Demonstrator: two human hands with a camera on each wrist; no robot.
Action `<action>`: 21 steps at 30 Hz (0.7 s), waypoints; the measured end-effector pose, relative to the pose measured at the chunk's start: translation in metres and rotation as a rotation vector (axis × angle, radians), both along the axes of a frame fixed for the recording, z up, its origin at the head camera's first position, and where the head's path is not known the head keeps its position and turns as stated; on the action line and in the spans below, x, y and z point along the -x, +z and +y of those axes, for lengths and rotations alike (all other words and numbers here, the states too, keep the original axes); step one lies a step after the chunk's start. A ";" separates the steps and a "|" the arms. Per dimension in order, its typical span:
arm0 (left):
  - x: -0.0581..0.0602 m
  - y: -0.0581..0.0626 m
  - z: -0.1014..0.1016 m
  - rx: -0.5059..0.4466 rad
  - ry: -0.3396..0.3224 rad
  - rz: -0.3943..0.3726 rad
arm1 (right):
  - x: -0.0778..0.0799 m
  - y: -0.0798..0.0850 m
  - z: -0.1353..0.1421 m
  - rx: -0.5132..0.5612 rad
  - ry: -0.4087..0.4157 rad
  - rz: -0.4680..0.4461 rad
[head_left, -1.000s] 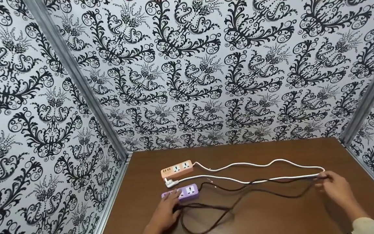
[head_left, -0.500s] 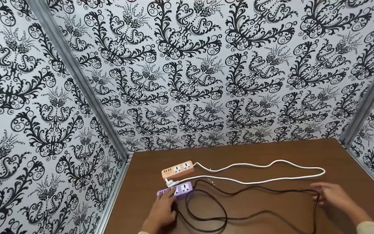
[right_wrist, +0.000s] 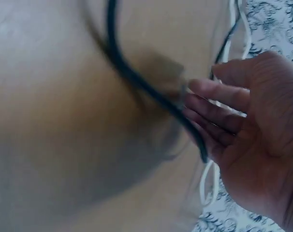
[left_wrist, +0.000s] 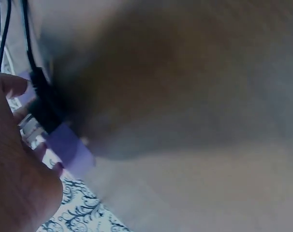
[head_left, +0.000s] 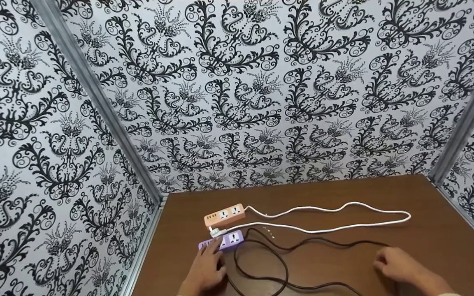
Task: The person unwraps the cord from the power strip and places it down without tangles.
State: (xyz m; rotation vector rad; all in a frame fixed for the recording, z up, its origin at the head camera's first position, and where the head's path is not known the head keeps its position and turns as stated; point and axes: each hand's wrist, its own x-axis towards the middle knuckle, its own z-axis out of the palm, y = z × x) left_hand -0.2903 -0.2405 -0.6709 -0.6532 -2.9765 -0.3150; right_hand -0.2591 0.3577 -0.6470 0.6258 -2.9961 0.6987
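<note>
In the head view, my left hand (head_left: 206, 267) rests with its fingers over the purple power strip (head_left: 233, 237). The left wrist view has the strip's black plug (left_wrist: 45, 111) beside the strip, near my thumb and fingers. A long black cable (head_left: 329, 241) leaves the strip and runs right, with a loop near the strip. At its far right bend is my right hand (head_left: 399, 263). Seen from the right wrist, those fingers (right_wrist: 216, 89) are loosely extended, and the cable (right_wrist: 153, 94) passes close by their tips.
Behind the purple strip lies an orange power strip (head_left: 224, 214). Its white plug (head_left: 215, 232) sits between the two strips, and its white cable (head_left: 344, 209) stretches right in a long loop. Patterned walls (head_left: 261, 102) enclose the brown table (head_left: 323, 189).
The purple strip has shifted left under my left hand. My right hand has come nearer and left, away from the white cable's end, and the black cable's bend moved with it.
</note>
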 end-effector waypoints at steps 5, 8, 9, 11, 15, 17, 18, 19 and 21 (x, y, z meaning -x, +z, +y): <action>0.002 -0.006 -0.008 -0.022 0.015 0.008 | -0.003 -0.015 0.023 -0.074 -0.059 0.205; 0.004 -0.006 -0.015 -0.016 -0.007 0.091 | -0.007 -0.019 0.039 -0.117 -0.093 0.233; 0.005 -0.006 -0.018 -0.008 -0.010 0.103 | -0.008 -0.020 0.045 -0.142 -0.105 0.227; 0.007 -0.007 -0.024 0.017 -0.010 0.107 | -0.013 -0.024 0.055 -0.185 -0.130 0.216; 0.007 -0.010 -0.034 0.037 -0.003 0.068 | -0.020 -0.042 0.074 -0.211 -0.119 0.358; 0.007 -0.014 -0.039 0.031 -0.030 0.149 | -0.021 -0.047 0.081 -0.217 -0.123 0.408; 0.007 -0.016 -0.041 0.024 -0.046 0.206 | -0.020 -0.047 0.084 -0.221 -0.129 0.404; 0.007 -0.019 -0.042 0.017 -0.062 0.267 | -0.019 -0.046 0.087 -0.230 -0.137 0.379; 0.008 -0.025 -0.046 -0.001 -0.079 0.369 | -0.016 -0.041 0.091 -0.252 -0.150 0.301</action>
